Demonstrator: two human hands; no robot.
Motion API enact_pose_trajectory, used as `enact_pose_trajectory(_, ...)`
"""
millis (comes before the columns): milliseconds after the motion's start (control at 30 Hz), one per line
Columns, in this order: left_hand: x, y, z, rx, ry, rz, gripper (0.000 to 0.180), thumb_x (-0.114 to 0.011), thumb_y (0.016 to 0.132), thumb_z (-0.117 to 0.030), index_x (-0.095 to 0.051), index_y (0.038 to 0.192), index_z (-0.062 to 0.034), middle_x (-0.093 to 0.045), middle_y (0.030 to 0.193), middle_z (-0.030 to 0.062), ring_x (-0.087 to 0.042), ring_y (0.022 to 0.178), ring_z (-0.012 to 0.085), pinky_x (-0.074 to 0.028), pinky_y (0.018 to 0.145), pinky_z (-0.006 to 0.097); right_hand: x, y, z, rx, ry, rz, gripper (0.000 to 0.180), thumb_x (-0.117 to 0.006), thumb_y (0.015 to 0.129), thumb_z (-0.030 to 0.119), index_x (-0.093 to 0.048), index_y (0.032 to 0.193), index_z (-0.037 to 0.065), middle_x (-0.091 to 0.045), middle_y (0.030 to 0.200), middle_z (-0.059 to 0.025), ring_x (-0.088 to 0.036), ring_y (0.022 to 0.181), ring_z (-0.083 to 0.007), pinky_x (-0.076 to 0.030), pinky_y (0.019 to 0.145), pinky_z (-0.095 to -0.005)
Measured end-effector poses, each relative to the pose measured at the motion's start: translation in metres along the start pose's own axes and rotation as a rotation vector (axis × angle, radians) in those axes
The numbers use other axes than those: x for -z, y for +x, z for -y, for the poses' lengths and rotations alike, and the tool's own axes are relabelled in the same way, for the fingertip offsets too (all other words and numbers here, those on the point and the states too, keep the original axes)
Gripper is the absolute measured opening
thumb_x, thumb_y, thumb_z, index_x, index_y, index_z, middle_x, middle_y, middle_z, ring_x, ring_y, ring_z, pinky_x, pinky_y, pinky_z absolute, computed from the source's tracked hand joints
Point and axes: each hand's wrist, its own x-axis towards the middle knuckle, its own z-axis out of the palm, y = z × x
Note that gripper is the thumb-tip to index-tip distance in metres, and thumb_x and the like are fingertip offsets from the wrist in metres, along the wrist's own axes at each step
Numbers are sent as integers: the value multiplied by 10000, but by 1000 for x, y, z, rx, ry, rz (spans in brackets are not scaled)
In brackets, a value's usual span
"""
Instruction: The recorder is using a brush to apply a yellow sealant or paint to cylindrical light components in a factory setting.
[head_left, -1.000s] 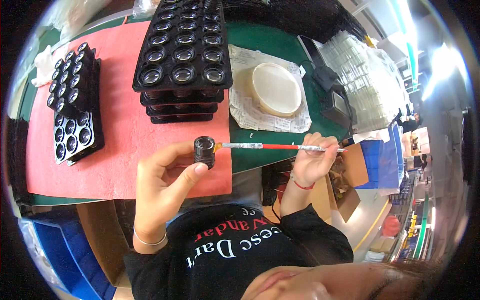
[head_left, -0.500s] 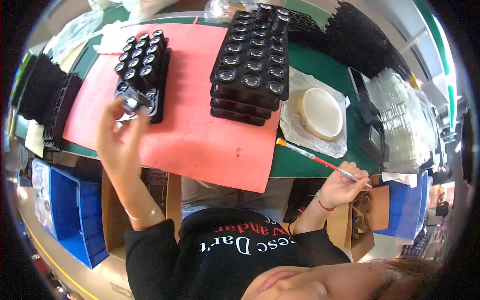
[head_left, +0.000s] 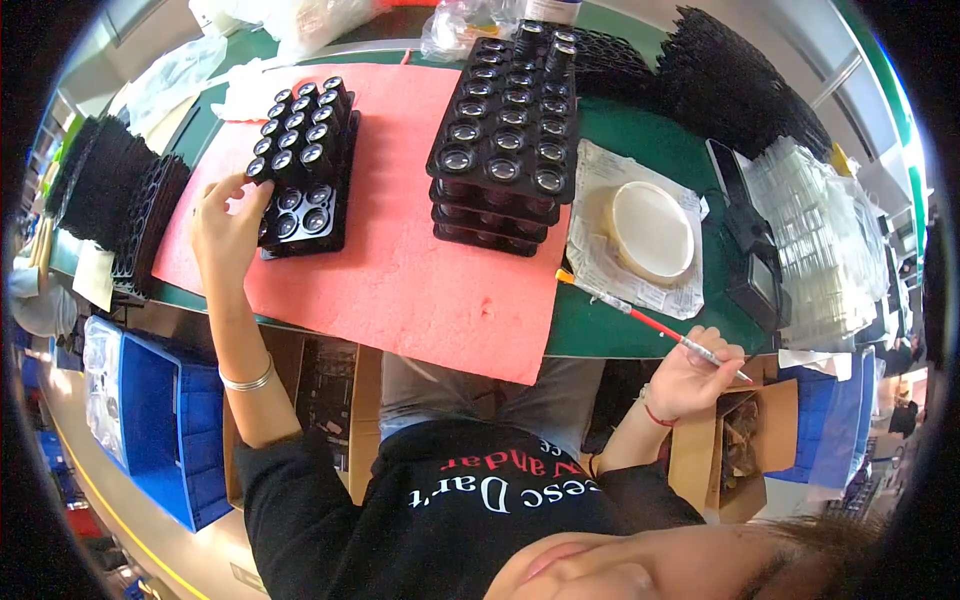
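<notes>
The black tray (head_left: 303, 209) at ten o'clock holds lens tubes (head_left: 299, 105); fingers of the left hand (head_left: 228, 225) pinch one at its nine-o'clock edge. Lenses sit in the tray stack (head_left: 495, 187) at twelve. Bare pink mat (head_left: 400, 240) runs between, toward six. Fingers of the right hand (head_left: 690, 377) pinch a brush (head_left: 648, 321).

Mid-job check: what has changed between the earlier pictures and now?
The left hand carried the black lens barrel leftward, away from the brush, into the small tray, at the left end of the nearest row of standing barrels; whether the hand, still at it, has let go is unclear. The right hand still holds the brush. The tall tray stack and white dish stayed put.
</notes>
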Motion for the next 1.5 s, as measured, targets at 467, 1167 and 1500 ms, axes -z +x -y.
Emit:
enact_pose_trajectory(467,-9,40,-155,-667,-190,113,290,-611,731,-214,-592,972,-54,-582,893,147,-545,866,289,-405,790,358,6,4,4,31,16,49,272,-413,890,283,-438,731,64,-382,534,-15,-334,480,-113,-267,468,-243)
enact_pose_trajectory(1167,-32,30,-216,-710,-540,281,251,-618,759,-123,-569,980,-13,-617,887,83,-565,787,143,-419,755,254,26,82,46,76,-722,259,248,-397,901,158,-507,788,-34,-536,732,-114,-531,608,-154,-427,581,-248)
enact_pose_trajectory(1500,-19,-134,-160,-498,-711,660,363,-621,572,41,-588,930,-16,-586,855,114,-549,813,262,-423,736,333,-8,106,43,46,-729,364,245,-438,898,175,-534,804,-30,-562,691,-90,-555,609,-135,-445,590,-237)
